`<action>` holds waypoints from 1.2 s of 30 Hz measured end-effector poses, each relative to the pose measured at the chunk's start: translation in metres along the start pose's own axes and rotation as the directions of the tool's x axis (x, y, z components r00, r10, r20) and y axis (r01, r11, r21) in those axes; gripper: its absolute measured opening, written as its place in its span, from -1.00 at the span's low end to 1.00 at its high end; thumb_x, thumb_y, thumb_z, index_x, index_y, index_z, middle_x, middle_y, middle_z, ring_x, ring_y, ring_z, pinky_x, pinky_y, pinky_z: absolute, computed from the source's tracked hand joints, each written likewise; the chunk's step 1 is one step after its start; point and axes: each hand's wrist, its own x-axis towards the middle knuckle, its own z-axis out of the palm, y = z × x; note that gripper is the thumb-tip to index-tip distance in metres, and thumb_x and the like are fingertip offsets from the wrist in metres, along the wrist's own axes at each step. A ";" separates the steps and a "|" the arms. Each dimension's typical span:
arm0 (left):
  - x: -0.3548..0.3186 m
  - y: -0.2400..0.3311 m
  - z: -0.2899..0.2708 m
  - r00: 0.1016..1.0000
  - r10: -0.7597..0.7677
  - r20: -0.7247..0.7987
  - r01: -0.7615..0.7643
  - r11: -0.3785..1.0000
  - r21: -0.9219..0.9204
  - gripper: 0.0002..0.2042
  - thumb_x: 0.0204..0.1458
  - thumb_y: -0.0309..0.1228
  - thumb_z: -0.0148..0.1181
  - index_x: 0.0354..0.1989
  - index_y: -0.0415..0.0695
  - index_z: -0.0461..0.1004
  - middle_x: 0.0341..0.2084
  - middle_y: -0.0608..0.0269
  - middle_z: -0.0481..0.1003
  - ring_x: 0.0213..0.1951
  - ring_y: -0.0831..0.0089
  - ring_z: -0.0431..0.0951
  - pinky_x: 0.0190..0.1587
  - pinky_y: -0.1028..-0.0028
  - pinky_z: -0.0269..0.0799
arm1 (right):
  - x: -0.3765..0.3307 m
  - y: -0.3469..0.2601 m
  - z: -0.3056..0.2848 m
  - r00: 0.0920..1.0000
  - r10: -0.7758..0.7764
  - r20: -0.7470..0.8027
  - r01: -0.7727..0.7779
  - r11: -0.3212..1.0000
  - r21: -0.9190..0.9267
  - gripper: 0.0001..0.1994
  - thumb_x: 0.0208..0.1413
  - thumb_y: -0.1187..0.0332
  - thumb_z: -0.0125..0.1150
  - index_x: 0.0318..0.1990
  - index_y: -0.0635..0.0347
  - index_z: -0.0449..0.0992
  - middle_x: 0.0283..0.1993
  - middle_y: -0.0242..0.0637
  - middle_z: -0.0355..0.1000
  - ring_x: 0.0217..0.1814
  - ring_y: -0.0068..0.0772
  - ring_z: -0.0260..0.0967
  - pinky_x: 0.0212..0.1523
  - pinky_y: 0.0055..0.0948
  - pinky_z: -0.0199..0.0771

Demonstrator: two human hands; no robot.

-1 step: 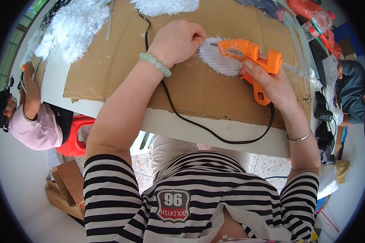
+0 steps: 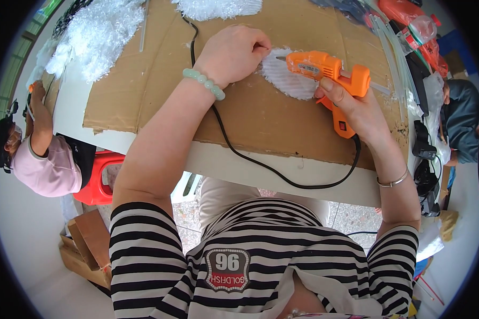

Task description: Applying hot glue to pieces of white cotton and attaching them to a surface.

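My right hand (image 2: 361, 110) is wrapped round the handle of an orange hot glue gun (image 2: 314, 64). Its metal nozzle points left, just over a white ribbed oval piece (image 2: 286, 81) with a frayed edge, lying on brown cardboard (image 2: 282, 125). At that piece's left edge, my left hand (image 2: 231, 50) is closed with thumb and fingers pinched together. Whatever lies between those fingertips is too small or hidden to make out. A clear glue stick (image 2: 379, 88) juts from the gun's rear.
The black cord (image 2: 239, 154) loops below my left wrist to the gun's handle. White shredded fluff (image 2: 104, 40) lies at the far left, with another clump (image 2: 218, 8) at the top. Clear sticks (image 2: 388, 48) and bags line the right side. A co-worker (image 2: 48, 165) sits left, another person right.
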 end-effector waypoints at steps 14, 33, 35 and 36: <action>0.004 0.002 -0.003 0.996 -0.085 0.009 0.085 0.974 -0.209 -0.84 -0.07 -0.42 0.06 -0.40 -0.20 0.54 -0.55 0.11 0.53 -0.47 0.23 0.51 -0.33 0.35 0.41 | 0.010 -0.009 0.004 0.999 -0.039 -0.006 0.039 0.999 0.005 -0.69 0.12 0.16 0.19 -0.18 0.24 0.45 -0.36 -0.39 0.42 -0.26 -0.59 0.35 -0.15 -0.56 0.33; 0.006 -0.002 -0.003 0.987 -0.144 0.066 0.156 0.952 -0.264 -0.82 -0.07 -0.38 0.13 -0.38 -0.23 0.54 -0.52 0.16 0.54 -0.44 0.31 0.52 -0.30 0.42 0.42 | 0.017 -0.005 0.000 0.999 -0.005 0.050 0.009 0.997 -0.078 -0.67 0.10 0.14 0.21 -0.18 0.24 0.44 -0.39 -0.44 0.39 -0.34 -0.63 0.30 -0.26 -0.59 0.32; 0.005 -0.003 -0.004 0.987 -0.145 0.070 0.158 0.954 -0.254 -0.82 -0.07 -0.38 0.13 -0.37 -0.24 0.54 -0.52 0.15 0.54 -0.43 0.31 0.52 -0.29 0.42 0.42 | 0.018 -0.004 -0.001 0.998 -0.001 0.065 0.006 0.996 -0.084 -0.67 0.09 0.15 0.22 -0.18 0.24 0.44 -0.39 -0.44 0.39 -0.34 -0.62 0.30 -0.27 -0.59 0.32; 0.005 -0.003 -0.003 0.986 -0.150 0.071 0.163 0.951 -0.264 -0.82 -0.06 -0.38 0.13 -0.37 -0.24 0.54 -0.51 0.16 0.54 -0.43 0.30 0.52 -0.29 0.42 0.42 | 0.018 -0.004 -0.001 0.998 0.002 0.066 0.003 0.997 -0.082 -0.68 0.09 0.15 0.22 -0.18 0.24 0.44 -0.39 -0.43 0.39 -0.34 -0.62 0.30 -0.27 -0.58 0.33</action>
